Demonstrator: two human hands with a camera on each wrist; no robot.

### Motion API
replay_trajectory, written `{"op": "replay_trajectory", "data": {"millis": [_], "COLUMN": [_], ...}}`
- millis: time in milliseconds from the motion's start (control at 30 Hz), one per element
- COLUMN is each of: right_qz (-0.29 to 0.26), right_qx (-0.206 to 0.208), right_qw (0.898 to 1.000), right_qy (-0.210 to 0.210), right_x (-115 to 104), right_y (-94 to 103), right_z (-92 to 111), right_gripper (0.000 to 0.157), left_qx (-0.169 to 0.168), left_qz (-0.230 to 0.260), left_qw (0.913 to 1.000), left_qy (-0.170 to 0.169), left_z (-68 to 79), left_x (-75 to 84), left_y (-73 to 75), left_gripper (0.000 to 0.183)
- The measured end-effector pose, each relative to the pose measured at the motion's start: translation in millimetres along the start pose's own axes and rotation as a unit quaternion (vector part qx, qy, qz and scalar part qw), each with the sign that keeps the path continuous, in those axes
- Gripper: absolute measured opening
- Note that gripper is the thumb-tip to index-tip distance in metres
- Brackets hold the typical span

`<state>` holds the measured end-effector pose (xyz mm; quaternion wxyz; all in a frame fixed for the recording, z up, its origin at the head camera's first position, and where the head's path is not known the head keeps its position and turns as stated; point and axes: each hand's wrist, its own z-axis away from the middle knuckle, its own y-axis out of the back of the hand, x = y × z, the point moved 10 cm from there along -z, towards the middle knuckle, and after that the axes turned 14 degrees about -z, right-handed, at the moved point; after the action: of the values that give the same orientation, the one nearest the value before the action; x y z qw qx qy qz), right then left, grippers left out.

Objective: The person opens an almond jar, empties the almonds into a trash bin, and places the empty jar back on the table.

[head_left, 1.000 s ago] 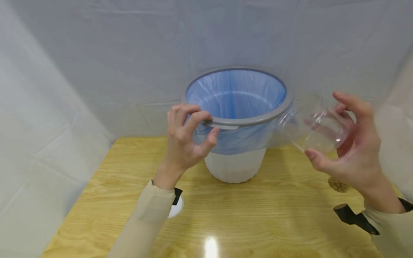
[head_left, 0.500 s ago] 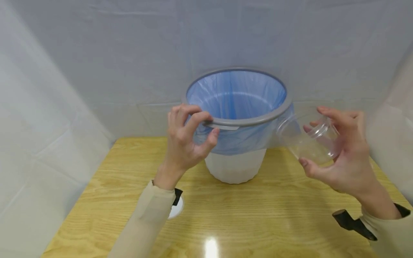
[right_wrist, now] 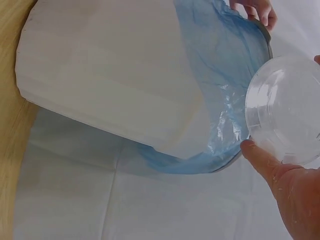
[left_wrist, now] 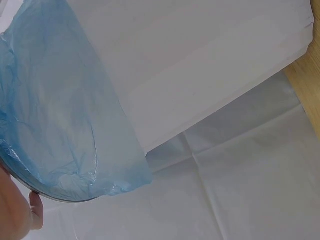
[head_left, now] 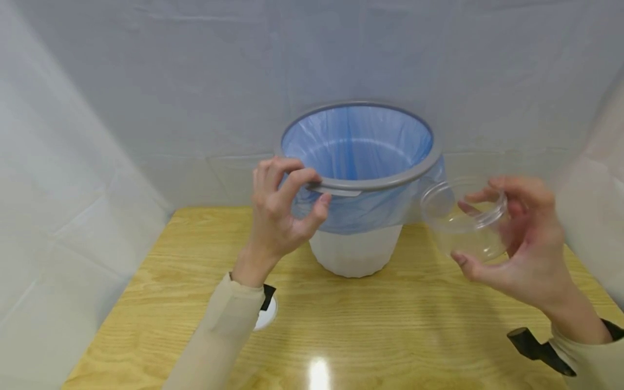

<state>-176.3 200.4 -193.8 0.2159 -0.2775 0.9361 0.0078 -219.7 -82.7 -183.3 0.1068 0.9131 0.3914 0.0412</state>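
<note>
A white trash can, lined with a blue plastic bag, stands upright at the back of the table. My left hand grips the near left of its grey rim, fingers curled over the edge and thumb below. To the right of the can, my right hand holds a clear plastic bowl in the air, its mouth tilted up. In the right wrist view the thumb lies along the side of the bowl, which overlaps the bag there.
A white round disc lies on the wooden table, partly hidden under my left wrist. Pale sheeting hangs behind the table and at both sides.
My right hand has come down with the bowl and turned it more upright. A brown, nut-like thing seen near my right wrist is now out of sight. My left hand has stayed put.
</note>
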Motion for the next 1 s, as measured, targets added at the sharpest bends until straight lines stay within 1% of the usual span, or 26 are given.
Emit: {"op": "replay_trajectory", "data": {"millis": [333,533,833,1000], "right_qz": [0.014,0.017,0.039,0.057], "right_qx": [-0.01,-0.017,-0.034,-0.043], "right_qw": [0.999,0.999,0.998,0.995], "right_qy": [-0.028,-0.03,-0.045,-0.066], "right_x": [8,11,17,22], "right_y": [0.6,-1.6,-0.6,-1.1], "right_z": [15,21,32,40], "right_gripper": [0.087,0.087,0.089,0.089], "left_qx": [0.003,0.001,0.0,0.0], "left_qz": [0.003,0.006,0.006,0.006], "left_qw": [1.0,1.0,1.0,1.0], "left_qy": [-0.002,-0.004,-0.002,-0.002], "left_z": [-0.7,-1.0,-0.3,-0.4], "left_x": [1.9,2.6,2.5,2.3], "left_y": [-0.2,-0.5,-1.0,-0.8], "left_gripper": [0.024,0.024,0.024,0.024]}}
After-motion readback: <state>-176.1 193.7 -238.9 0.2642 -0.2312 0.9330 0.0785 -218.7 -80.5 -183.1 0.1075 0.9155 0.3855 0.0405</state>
